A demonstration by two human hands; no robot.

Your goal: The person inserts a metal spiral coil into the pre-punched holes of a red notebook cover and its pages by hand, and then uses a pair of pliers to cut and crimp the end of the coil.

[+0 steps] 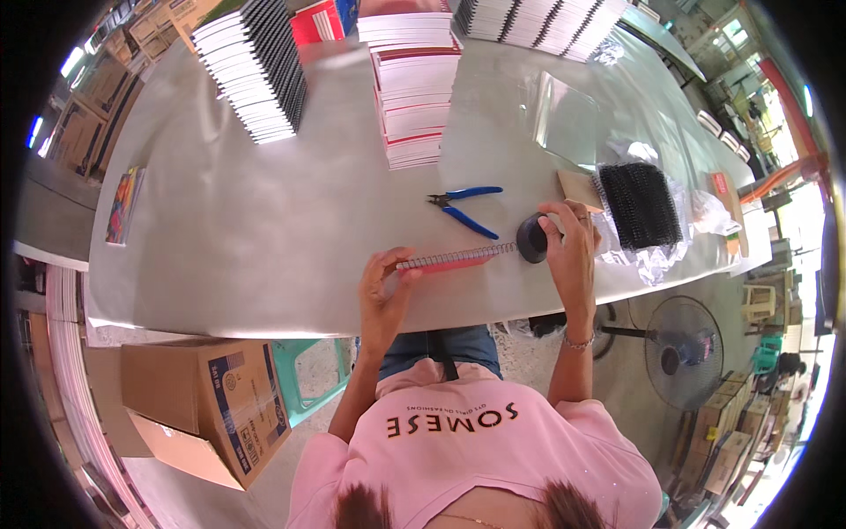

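Observation:
My left hand (385, 291) is closed on the left end of a thin book with a red cover (458, 265), held on edge near the table's front. A wire-like spiral coil (449, 258) runs along the book's upper edge and sticks out past its right end. There the coil meets a black round object (531, 239), whose exact kind I cannot make out. The fingers and thumb of my right hand (571, 242) are curled against the right side of that object. Beyond the book lies a pair of blue-handled cutting pliers (471, 212), jaws to the left and handles spread.
A bundle of black coils (639, 205) rests on crumpled plastic at the right. Toward the back stand a stack of red-edged books (414, 106), a stack of spiral-bound books (251, 75) and another (538, 26). Below the table are a cardboard box (207, 406) and a fan (683, 353).

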